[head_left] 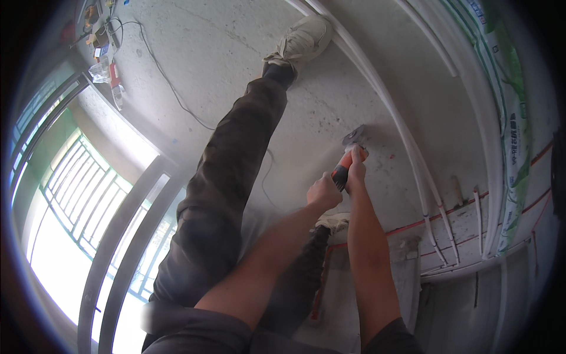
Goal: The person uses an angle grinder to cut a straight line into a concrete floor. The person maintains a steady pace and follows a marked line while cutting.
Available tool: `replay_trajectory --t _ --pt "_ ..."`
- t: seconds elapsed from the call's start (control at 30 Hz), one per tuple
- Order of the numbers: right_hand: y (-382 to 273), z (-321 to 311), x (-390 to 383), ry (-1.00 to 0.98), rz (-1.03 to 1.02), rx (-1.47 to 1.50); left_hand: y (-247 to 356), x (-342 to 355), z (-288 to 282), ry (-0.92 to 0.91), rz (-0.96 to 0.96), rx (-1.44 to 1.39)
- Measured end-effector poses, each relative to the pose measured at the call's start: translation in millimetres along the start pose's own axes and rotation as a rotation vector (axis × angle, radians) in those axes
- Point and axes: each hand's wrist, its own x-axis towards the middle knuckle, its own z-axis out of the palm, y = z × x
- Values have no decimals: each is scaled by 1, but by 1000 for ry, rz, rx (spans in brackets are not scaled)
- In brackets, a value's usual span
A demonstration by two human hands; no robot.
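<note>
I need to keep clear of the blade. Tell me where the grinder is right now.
In the head view, the grinder sits right of centre on the concrete floor, gripped by both hands, just left of the white pipes.

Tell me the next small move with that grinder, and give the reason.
Probably ease the angle grinder slowly forward along the concrete floor, keeping it off the white pipes. Both the left hand and right hand grip its orange body, the disc sits at the floor, and the pipes run close on its right.
</note>
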Motion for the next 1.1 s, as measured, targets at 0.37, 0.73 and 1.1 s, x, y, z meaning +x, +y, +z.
replay_trajectory --t 0.37,0.73,1.1 --pt "28 12 -15 -8 38 25 -26 1 1 5 -17 11" --pt "41 -34 -60 35 -88 125 -38 -37 37 17 77 75" --pt "24 -52 -28 4 -63 95 -16 -21 62 42 36 14"
